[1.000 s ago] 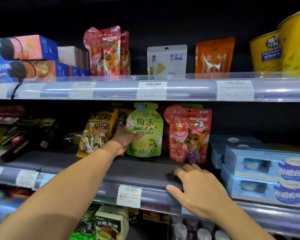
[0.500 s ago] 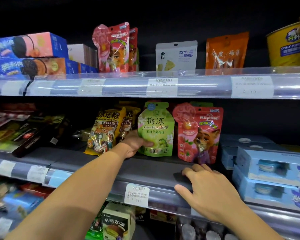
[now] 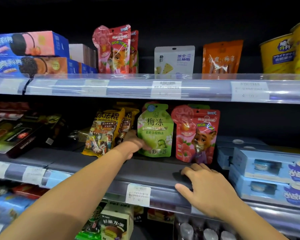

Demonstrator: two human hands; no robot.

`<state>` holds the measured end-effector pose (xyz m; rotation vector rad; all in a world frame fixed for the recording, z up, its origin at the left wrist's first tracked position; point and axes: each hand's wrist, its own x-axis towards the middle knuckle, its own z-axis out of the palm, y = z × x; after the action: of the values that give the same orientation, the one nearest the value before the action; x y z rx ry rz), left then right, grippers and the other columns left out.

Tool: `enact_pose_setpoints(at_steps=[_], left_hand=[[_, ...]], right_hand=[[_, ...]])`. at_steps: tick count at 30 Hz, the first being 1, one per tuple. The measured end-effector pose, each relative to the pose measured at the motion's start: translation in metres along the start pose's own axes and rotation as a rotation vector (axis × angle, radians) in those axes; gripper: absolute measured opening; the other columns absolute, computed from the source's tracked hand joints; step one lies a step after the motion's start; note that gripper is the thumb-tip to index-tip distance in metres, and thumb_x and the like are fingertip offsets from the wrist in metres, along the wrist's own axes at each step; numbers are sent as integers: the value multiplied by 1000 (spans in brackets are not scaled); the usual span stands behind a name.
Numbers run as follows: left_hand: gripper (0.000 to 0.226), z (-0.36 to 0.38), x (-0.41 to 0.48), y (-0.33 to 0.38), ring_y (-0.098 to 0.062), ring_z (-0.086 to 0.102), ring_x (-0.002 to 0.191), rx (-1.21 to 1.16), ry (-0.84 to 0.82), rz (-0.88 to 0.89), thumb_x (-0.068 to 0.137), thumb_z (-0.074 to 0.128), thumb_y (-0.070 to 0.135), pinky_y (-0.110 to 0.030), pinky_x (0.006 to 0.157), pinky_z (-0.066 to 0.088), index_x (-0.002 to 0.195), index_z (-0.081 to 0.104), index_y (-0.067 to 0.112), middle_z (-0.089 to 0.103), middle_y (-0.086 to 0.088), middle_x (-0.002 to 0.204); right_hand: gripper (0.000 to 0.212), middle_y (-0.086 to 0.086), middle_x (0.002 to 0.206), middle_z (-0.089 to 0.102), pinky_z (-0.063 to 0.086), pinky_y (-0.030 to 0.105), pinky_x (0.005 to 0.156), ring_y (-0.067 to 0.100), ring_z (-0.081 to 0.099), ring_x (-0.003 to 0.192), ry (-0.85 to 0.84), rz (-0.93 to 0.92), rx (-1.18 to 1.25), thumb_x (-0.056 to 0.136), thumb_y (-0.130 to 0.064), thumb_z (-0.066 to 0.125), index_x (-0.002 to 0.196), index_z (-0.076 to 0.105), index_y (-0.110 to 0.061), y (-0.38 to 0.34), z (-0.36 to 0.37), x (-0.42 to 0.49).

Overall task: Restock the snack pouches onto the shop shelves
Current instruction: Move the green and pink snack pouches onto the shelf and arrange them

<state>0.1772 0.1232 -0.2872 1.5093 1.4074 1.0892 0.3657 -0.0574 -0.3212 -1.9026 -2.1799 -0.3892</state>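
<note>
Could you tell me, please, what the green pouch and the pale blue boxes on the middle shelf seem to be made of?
The green stand-up snack pouch, held at its lower left edge by the left hand, looks like thin matte-printed plastic film: soft edges, little glare. The pale blue rectangular boxes look like printed cardboard, with crisp folded corners; probably lightly coated.

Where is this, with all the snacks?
Most likely a shop: shelves carry price labels along the edge, snack packs like the green pouch face outward, and identical blue boxes sit stacked.
</note>
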Motion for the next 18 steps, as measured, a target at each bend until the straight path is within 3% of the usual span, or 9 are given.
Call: enact_pose_setpoints(at_steps=[5, 8, 12, 15, 18], left_hand=[[94, -11, -26, 3, -32, 46, 133, 96, 42, 74, 68, 87, 10, -35, 108, 41, 146, 33, 10, 49, -12, 144], [82, -28, -57, 6, -29, 52, 124, 289, 33, 126, 73, 85, 24, -33, 98, 44, 140, 40, 13, 52, -7, 136], [51, -75, -107, 23, -9, 61, 98, 544, -217, 296, 75, 83, 31, -26, 87, 50, 119, 57, 28, 59, 8, 117], [34, -116, -142, 49, -2, 64, 83, 798, -310, 389, 74, 81, 41, -21, 77, 52, 101, 61, 38, 64, 15, 102], [29, -149, -173, 82, -4, 66, 78, 853, -259, 483, 75, 79, 44, -27, 77, 56, 97, 63, 37, 67, 13, 94]], right_hand=[[60, -10, 128, 54, 43, 30, 94, 13, 46, 118, -10, 9, -4, 88, -68, 28, 133, 47, -33, -2, -6, -2], [60, -8, 129, 52, 42, 30, 95, 14, 46, 119, -47, 21, 21, 87, -66, 32, 135, 45, -32, -2, -10, -2], [57, -12, 133, 43, 41, 28, 99, 10, 45, 120, -112, -51, 142, 86, -60, 48, 136, 41, -34, -15, -35, 0], [44, -30, 120, 45, 43, 20, 96, -5, 49, 110, -54, -143, 302, 84, -57, 57, 125, 46, -45, -38, -77, 1], [36, -31, 111, 55, 48, 17, 92, -12, 53, 106, 81, -223, 381, 81, -55, 62, 115, 55, -46, -66, -131, 1]])
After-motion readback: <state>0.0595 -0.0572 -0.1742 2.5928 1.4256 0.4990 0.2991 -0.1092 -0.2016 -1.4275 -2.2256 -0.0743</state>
